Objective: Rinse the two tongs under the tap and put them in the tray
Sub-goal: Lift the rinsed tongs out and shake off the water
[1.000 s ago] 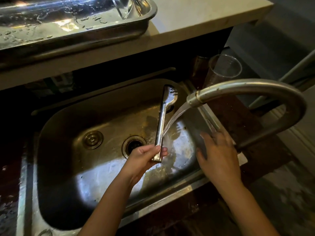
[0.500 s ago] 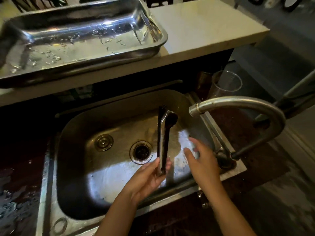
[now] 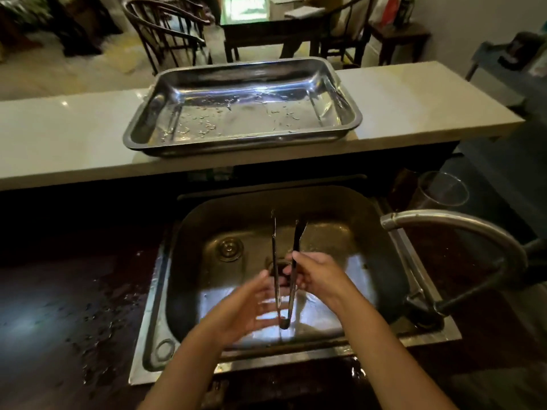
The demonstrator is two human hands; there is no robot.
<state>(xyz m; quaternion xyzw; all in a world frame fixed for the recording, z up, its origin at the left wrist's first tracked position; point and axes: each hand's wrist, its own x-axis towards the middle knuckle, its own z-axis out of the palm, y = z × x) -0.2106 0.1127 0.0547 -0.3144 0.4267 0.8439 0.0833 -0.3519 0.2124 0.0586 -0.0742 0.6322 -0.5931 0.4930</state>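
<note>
Nearest the camera, two bare forearms reach forward over the front rim of the steel sink, which is set into a dark, wet worktop. The left hand is blurred, its fingers spread and open, just beside the hinge end of the tongs; whether it touches them cannot be told. The right hand is closed on the right arm of the tongs, thumb and fingers pinching it partway up. The tongs hang over the middle of the basin with the joined end toward the person and the two arms spread apart, tips pointing away toward the back wall of the sink. Beneath them lie the drain and, to its left, a round overflow cap. On the right the curved tap arches over the sink edge, its spout well to the right of the tongs. A clear glass stands behind the tap. Farther off, on a pale raised counter, sits the steel tray, its floor speckled with water drops. Beyond the counter stand wooden chairs and a dark table.
</note>
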